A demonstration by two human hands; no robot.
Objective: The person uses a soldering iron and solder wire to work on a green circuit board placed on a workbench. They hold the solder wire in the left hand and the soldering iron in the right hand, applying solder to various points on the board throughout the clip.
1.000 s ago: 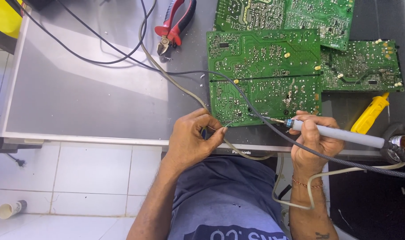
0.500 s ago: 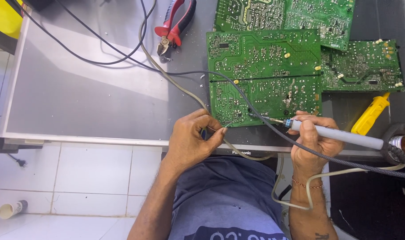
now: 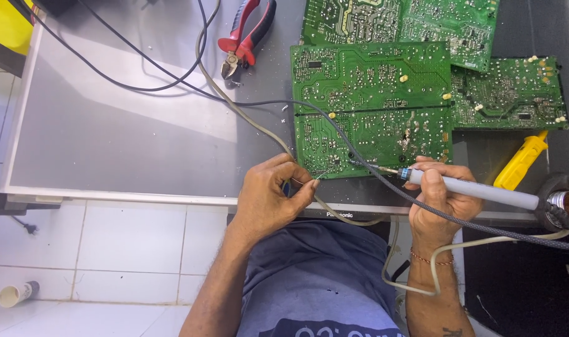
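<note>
My right hand (image 3: 439, 196) grips the grey soldering iron (image 3: 478, 190), tip touching the green circuit board (image 3: 372, 106) at its near edge. My left hand (image 3: 273, 198) pinches thin solder wire (image 3: 320, 176) just beside that edge.

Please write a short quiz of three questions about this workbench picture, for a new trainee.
1. True or false: the right hand holds the grey soldering iron with its tip at the green circuit board.
2. What does the left hand pinch between its fingertips?
A. a thin solder wire
B. a hammer
C. a paint brush
3. Which red-handled tool lies untouched on the grey table?

Key
1. True
2. A, the thin solder wire
3. The cutting pliers
</note>
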